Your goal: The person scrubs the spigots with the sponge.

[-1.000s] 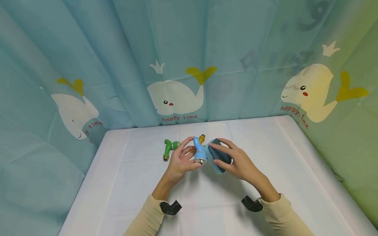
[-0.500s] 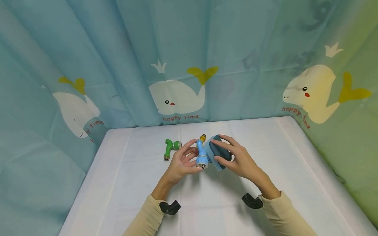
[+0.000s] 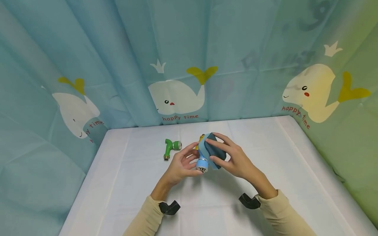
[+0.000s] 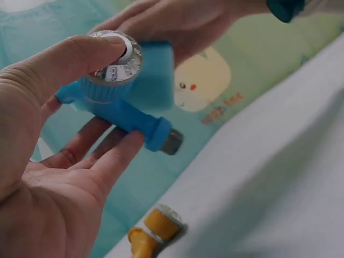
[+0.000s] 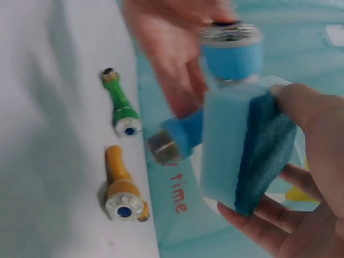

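Above the middle of the white table, my left hand pinches a blue hose nozzle between thumb and fingers. The nozzle has a metal face under my thumb, and its blue body also shows in the right wrist view. My right hand grips a blue sponge with a dark scouring side and presses the sponge against the nozzle's side. A green nozzle lies on the table to the left. A yellow nozzle lies behind my hands, mostly hidden in the head view.
A blue curtain printed with whales hangs along the back and both sides of the table. The green nozzle and yellow nozzle lie close together near the back of the table.
My right hand has slid the sponge left and up along the blue nozzle, now covering its upper part and hiding the yellow nozzle. My left hand keeps its hold.
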Demonstrator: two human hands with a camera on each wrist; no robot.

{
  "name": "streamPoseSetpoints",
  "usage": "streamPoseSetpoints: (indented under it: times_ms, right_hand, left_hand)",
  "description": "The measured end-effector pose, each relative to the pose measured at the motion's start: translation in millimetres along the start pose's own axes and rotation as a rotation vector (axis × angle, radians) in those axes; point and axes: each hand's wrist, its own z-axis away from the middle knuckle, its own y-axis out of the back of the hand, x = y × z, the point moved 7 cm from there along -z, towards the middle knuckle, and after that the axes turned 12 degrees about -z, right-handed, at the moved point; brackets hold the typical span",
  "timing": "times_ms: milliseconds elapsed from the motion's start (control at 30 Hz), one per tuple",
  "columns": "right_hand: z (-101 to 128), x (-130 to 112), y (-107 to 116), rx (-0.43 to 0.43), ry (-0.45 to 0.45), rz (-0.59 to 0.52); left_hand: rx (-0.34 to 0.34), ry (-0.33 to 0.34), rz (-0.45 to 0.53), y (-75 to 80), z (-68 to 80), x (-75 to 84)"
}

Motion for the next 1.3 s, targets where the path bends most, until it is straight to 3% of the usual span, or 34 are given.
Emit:
streamPoseSetpoints:
  times_ms: [133, 333, 433, 533, 700, 867, 1067, 1300]
  right_hand:
    - [3.8, 2.1, 0.1, -0.022, -0.021, 0.057]
    - [6.4, -2.1, -3.5, -0.065, 0.023, 0.012]
    - [8.6, -2.9, -4.2, -0.094, 0.024, 0.067]
    - [10.3, -2.1, -1.9, -0.079, 0.017, 0.09]
    - [9.1, -3.6, -5.8, -0.087, 0.039, 0.016]
    - [12.1, 3.6, -5.6, -0.052, 0.011, 0.059]
    - [11.5, 4.0, -7.6, -0.036, 0.008, -0.026]
    - [16.3, 13.3, -1.7, -0.027, -0.068, 0.1]
  left_hand:
    - [0.007, 0.004, 0.025, 1.0, 0.2, -2.0]
    - [0.02, -0.021, 0.003, 5.5, -1.1, -1.2]
    - [0.022, -0.02, -0.003, 6.5, -1.8, 0.5]
    - [0.031, -0.005, -0.013, 7.5, -0.9, -0.1]
    - [0.028, -0.02, -0.011, 7.1, -0.5, 0.9]
    - [0.047, -0.021, 0.027, 8.5, -0.3, 2.2]
    - [0.079, -0.012, 0.057, 11.3, -0.7, 3.8]
    - [0.122, -0.029, 0.102, 16.0, -0.5, 5.7]
